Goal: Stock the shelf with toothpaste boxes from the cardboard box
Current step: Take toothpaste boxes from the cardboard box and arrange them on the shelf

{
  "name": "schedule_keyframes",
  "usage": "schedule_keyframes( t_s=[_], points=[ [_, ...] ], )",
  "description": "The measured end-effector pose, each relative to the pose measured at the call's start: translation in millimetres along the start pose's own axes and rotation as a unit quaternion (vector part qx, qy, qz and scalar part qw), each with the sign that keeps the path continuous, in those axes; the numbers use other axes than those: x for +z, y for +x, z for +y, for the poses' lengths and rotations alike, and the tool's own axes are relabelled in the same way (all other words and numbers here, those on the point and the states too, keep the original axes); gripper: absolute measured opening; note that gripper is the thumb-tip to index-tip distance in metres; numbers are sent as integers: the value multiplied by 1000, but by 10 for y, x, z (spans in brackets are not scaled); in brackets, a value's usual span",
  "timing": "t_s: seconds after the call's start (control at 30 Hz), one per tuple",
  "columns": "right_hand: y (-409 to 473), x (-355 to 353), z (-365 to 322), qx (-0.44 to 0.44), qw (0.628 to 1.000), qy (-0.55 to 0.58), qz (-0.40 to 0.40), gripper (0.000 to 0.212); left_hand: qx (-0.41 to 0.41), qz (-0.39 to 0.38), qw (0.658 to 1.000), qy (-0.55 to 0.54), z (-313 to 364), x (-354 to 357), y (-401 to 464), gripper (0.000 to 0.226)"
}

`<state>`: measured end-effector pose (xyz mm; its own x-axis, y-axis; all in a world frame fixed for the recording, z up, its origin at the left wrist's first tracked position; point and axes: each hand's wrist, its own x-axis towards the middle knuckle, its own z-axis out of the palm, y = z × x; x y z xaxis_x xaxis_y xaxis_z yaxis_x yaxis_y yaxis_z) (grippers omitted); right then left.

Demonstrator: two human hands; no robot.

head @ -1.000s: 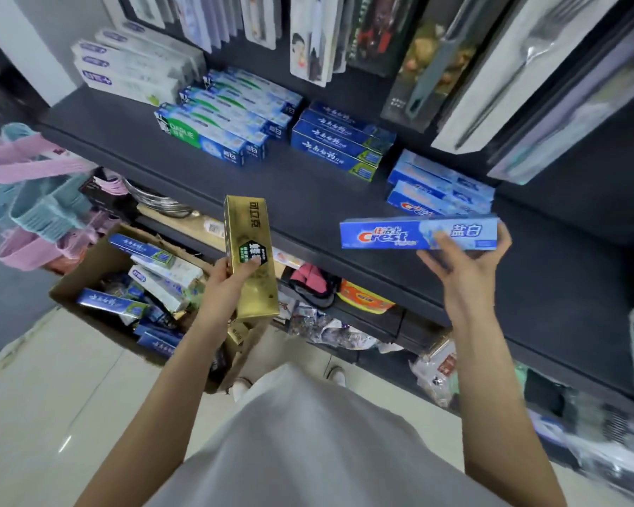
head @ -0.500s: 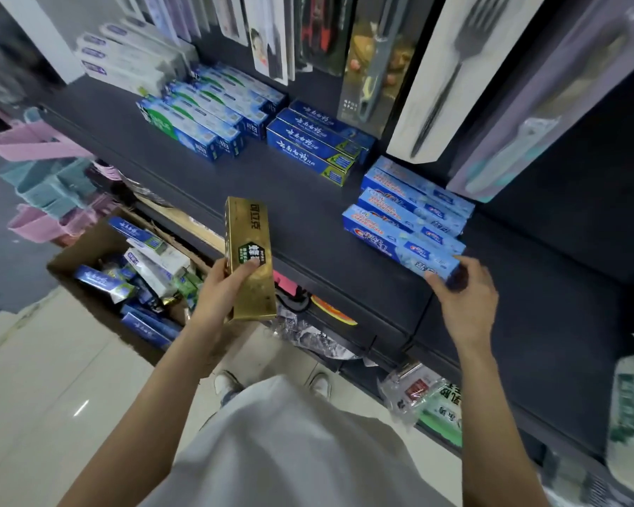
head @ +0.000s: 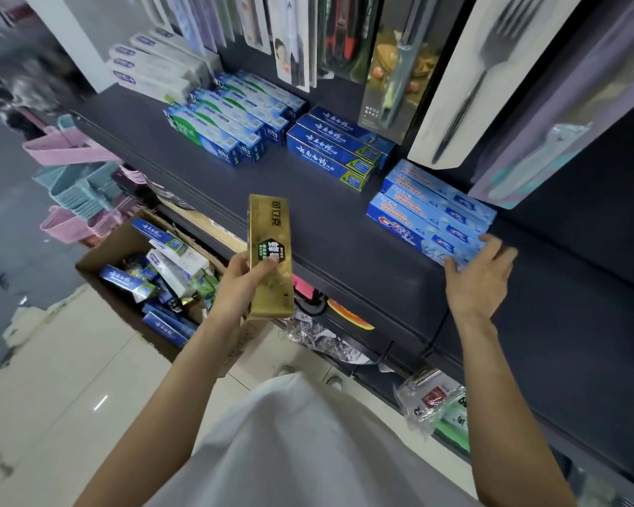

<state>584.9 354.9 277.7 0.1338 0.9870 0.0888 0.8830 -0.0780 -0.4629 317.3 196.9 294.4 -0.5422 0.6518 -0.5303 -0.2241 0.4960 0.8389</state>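
Since a second ago, the right hand (head: pixel 478 276) has shelved its blue box (head: pixel 423 234), fingers now loosely touching it; the left hand (head: pixel 240 283) is gripping a gold box (head: pixel 269 250); many are waiting in the carton (head: pixel 99 258) at 9 o'clock.

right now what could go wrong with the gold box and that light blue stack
1. The left hand grips the gold toothpaste box only near its middle, upright, over the shelf's front edge; a loose grip could drop it toward the cardboard box on the floor.
2. The right hand rests open against the end of the light blue stack; a push could skew the boxes out of line.
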Motion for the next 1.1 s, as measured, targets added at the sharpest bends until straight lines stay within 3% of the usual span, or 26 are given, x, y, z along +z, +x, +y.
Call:
schedule_keyframes(
  t_s=[0.13,0.3,0.43,0.53,0.67,0.8,0.87,0.93,1.0,1.07,1.1],
  points=[
    [-351,-56,-464,-106,981,150,-64,48,31,-79,996,29,113,-141,34,43],
    [-610,-73,-1027,-141,922,286,-218,67,87,-242,954,153,247,-394,161,52],
    [-632,-39,-1136,-61,892,312,-321,78,83,-310,931,175,332,-490,233,53],
    [-761,13,-1100,18,858,375,-351,77,87,-285,944,141,357,-409,245,46],
    [-1116,82,-1048,89,815,435,-372,64,49,-250,967,6,276,-6,138,50],
    [-1311,52,-775,127,844,445,-272,56,15,-309,950,-40,137,549,-98,37],
    [-1305,-151,-491,150,855,440,-228,59,68,-350,933,55,113,770,-152,28],
    [-1301,-436,-106,141,890,383,-204,55,181,-345,887,249,51,961,-73,27],
    [-1292,-777,310,113,929,310,-164,49,290,-282,806,433,-35,1111,44,39],
    [-1214,-1084,676,87,965,224,-107,52,348,-219,749,519,-125,1245,124,48],
    [-1123,-1194,843,66,981,162,-79,53,355,-208,739,534,-169,1317,146,52]
  ],
)
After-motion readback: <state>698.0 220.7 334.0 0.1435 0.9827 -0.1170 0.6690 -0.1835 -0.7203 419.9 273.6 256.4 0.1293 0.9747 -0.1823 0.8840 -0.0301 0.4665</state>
